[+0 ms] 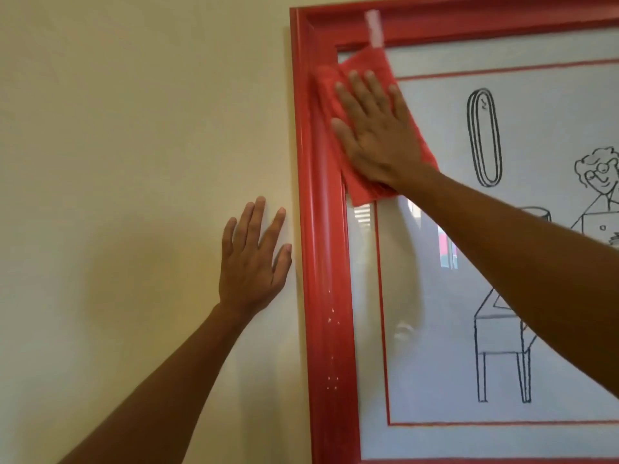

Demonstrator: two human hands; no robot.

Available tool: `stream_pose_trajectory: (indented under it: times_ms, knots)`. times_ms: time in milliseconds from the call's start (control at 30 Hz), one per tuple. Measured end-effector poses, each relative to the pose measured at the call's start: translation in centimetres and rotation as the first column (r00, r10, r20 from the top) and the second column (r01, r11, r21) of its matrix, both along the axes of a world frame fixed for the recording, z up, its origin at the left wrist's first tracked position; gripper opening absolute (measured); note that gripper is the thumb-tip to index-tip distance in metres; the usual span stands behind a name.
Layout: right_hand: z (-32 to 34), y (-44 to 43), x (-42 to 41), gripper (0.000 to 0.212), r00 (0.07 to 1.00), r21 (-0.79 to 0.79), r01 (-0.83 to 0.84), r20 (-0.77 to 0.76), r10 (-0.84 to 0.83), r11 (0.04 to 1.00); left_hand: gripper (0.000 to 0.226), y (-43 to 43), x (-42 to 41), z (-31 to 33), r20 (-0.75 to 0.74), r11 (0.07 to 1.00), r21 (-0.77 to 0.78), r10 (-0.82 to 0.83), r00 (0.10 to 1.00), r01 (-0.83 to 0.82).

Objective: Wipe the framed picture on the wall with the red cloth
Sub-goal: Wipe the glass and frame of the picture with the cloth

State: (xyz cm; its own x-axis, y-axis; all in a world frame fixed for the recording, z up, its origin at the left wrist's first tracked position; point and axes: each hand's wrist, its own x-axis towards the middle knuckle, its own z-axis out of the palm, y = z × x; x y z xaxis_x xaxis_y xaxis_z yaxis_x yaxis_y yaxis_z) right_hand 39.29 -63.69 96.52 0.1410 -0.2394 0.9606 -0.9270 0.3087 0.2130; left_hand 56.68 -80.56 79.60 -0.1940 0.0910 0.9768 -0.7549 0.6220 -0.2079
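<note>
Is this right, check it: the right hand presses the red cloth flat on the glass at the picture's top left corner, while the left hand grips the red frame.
One thing is wrong. The head view shows the left hand flat on the wall beside the red frame, not gripping it. The right hand and red cloth are as stated.

A nubby red cloth (360, 192) lies on reflective glass (418, 296) inside a glossy red frame (321, 262); the wall (134, 128) is matt.

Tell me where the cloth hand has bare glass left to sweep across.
Free: glass below the red cloth, between the frame's left rail and the drawn chair. Crowded: top-left corner under the right hand. The left hand lies flat on the wall beside the frame.
</note>
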Motion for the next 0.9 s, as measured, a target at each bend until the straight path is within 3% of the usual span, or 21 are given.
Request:
stream_pose_trajectory:
  times_ms: [133,500,633,900]
  knots:
    - [-4.6,-2.0,2.1,0.065,0.987,0.072,-0.012,-0.157,0.023,0.997,0.059,-0.6,0.9,-2.6,0.050,0.999,-0.038,0.038,0.998,-0.036]
    - [-22.0,-2.8,3.3,0.058,0.986,0.082,-0.163,-0.027,0.166,0.983,0.062,0.8,0.4,-15.8,-0.017,0.970,0.243,0.035,0.999,-0.030]
    - [-27.8,-2.9,4.1,0.057,0.989,0.080,-0.146,0.032,0.144,0.986,0.061,0.7,0.5,-15.8,-0.002,0.975,0.220,0.038,0.999,-0.037]
    - [-41.9,-1.3,4.8,0.063,0.980,0.221,-0.180,0.122,0.156,0.959,0.059,0.5,0.5,-15.9,-0.025,0.982,0.185,0.049,0.999,-0.043]
